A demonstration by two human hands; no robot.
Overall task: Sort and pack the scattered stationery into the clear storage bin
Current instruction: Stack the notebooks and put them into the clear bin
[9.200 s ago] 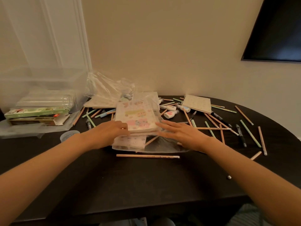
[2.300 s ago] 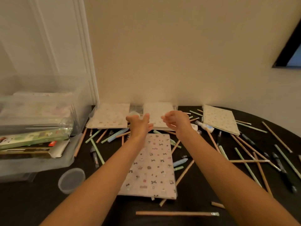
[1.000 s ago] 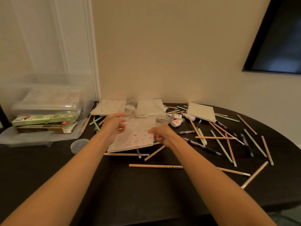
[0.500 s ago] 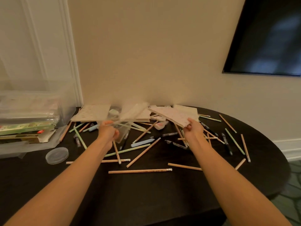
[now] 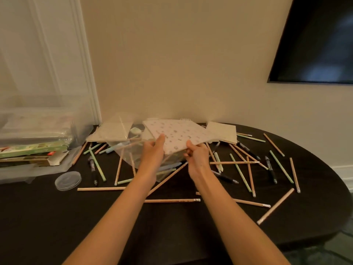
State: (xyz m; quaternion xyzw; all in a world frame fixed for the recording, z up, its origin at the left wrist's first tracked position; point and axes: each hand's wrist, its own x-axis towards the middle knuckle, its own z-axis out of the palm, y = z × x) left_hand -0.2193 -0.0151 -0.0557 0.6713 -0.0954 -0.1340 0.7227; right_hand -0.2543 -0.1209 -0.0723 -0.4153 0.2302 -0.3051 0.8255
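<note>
Stationery is strewn over a dark oval table (image 5: 172, 236): slim wooden pencils (image 5: 172, 201) with metal ferrules, pale green pencils (image 5: 240, 172) and glossy black pens (image 5: 270, 169), all lying crisscross. Both hands hold a spiral notebook (image 5: 177, 135) raised above the clutter near the table's far middle. Its matte white cover carries small scattered motifs, and wire coils show along its far edge. The left hand (image 5: 152, 155) grips the near-left edge, thumb on top. A crinkled clear plastic sleeve (image 5: 131, 155) hangs at that hand, though I cannot tell whether the fingers clasp it too. The right hand (image 5: 196, 155) pinches the near-right edge. A flat notebook (image 5: 110, 132) lies to the left and a cream notebook (image 5: 222, 131) to the right. At the table's left stands the clear storage bin (image 5: 38, 111), translucent and boxy, holding a flat green carton (image 5: 32, 151) whose print is too blurred to read. A round clear lid (image 5: 67, 180) lies just in front.
</note>
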